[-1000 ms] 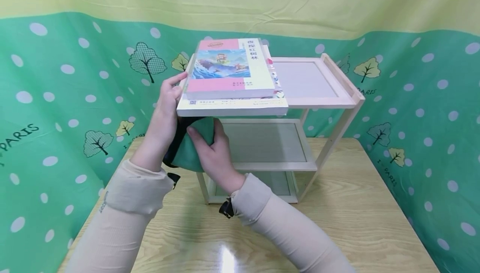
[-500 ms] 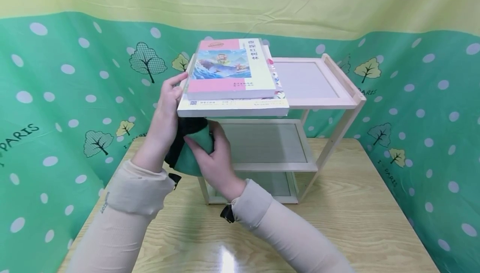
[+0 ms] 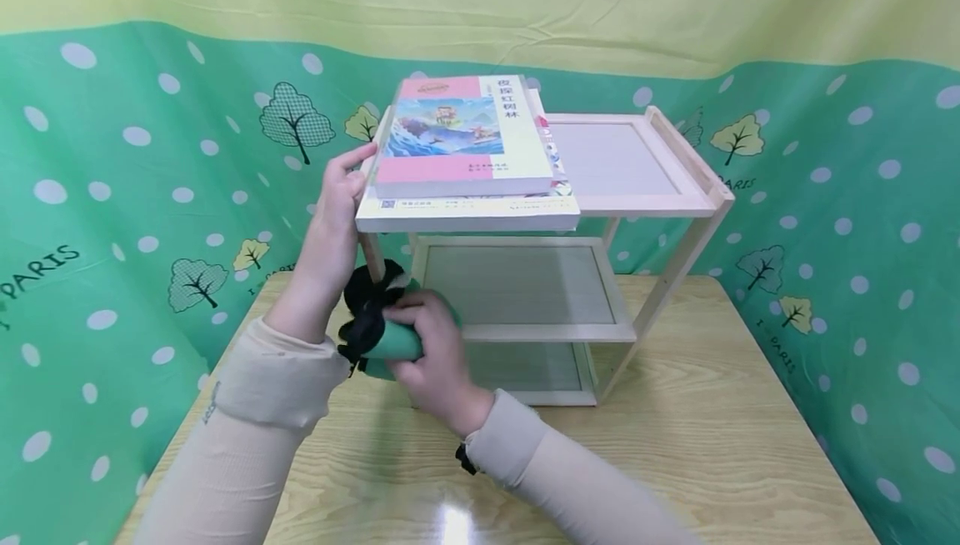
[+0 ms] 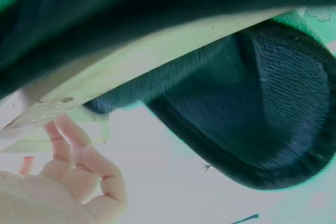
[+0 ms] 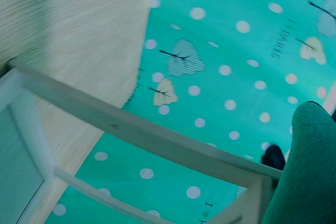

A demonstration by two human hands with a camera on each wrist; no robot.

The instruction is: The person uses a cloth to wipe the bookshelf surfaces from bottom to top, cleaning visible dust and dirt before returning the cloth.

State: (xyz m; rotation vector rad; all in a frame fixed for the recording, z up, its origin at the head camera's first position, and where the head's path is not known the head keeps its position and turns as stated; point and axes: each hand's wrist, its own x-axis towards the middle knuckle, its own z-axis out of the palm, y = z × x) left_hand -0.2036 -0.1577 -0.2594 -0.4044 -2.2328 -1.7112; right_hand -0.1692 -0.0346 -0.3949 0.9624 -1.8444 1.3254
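My right hand grips a green plush cloth piece with black trim, at the front left leg of a wooden shelf. In the left wrist view, a dark ribbed inner side of the cloth shows beside the wooden post. My left hand holds the shelf's upper left side, one finger reaching along the books' edge. On the shelf's top lie a pink and cream book and a larger white book beneath it. The right hand's fingers are outside the right wrist view.
The three-tier shelf stands on a wood-grain table. Behind and at both sides hangs a green and yellow curtain with dots and trees. The top tier's bare panel lies right of the books.
My right hand has moved down the shelf's left front leg with the green cloth, which has bunched and turned, uncovering the leg's upper part. The left hand and books have stayed in place.
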